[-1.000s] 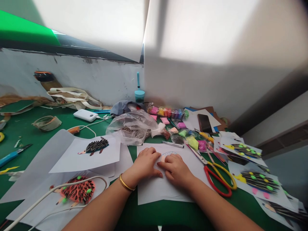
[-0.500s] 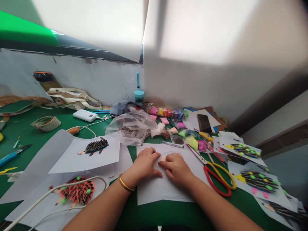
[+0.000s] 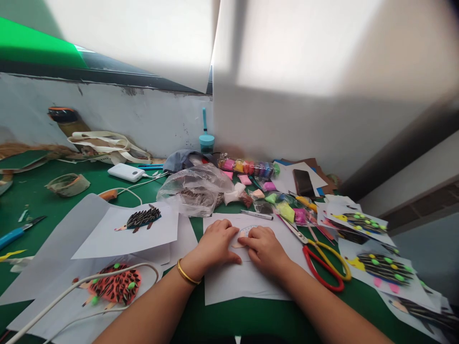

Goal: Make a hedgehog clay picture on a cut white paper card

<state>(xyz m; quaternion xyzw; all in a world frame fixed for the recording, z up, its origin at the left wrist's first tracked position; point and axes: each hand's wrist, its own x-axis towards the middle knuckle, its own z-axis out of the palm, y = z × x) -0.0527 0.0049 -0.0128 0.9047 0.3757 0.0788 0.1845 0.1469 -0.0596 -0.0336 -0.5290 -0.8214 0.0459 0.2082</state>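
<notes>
Both hands rest on a white sheet of paper on the green table. My left hand, with a gold bangle on the wrist, lies with fingers curled and pressing on the sheet. My right hand presses a small peach-coloured piece down onto a drawn outline, fingers pinched close together. The two hands touch at the fingertips. Most of the piece is hidden under the fingers.
Scissors with red and yellow handles lie right of my hands. A marker, clay packets and a plastic bag sit behind. Finished hedgehog pictures lie left and right. A white cable crosses the near left.
My right hand's fingers have shifted slightly left along the peach piece; otherwise the hands stay in place.
</notes>
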